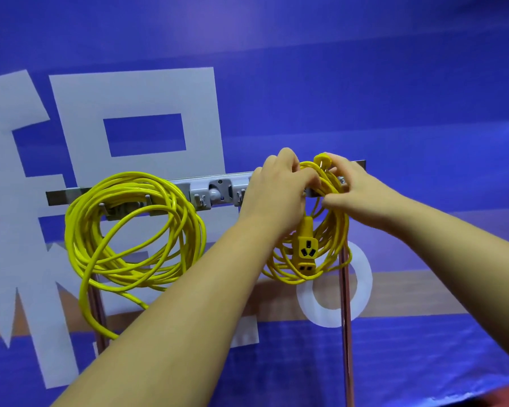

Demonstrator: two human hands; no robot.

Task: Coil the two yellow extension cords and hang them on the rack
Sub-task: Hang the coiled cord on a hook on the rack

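Observation:
One coiled yellow extension cord (130, 230) hangs from hooks on the left part of the metal rack (218, 192), with a loose end trailing down. A second yellow coil (332, 239) is at the rack's right end, its socket (306, 251) dangling in the middle and its round plug (322, 160) on top. My left hand (279, 186) grips the top of this coil from the left. From the right, my right hand (356, 189) pinches the same strands at the rack. The hooks under my hands are hidden.
A blue banner (394, 98) with large white characters fills the background behind the rack. Two thin metal posts (346, 333) hold the rack up. A grey clip holder (218, 192) sits at the rack's middle, between the two coils.

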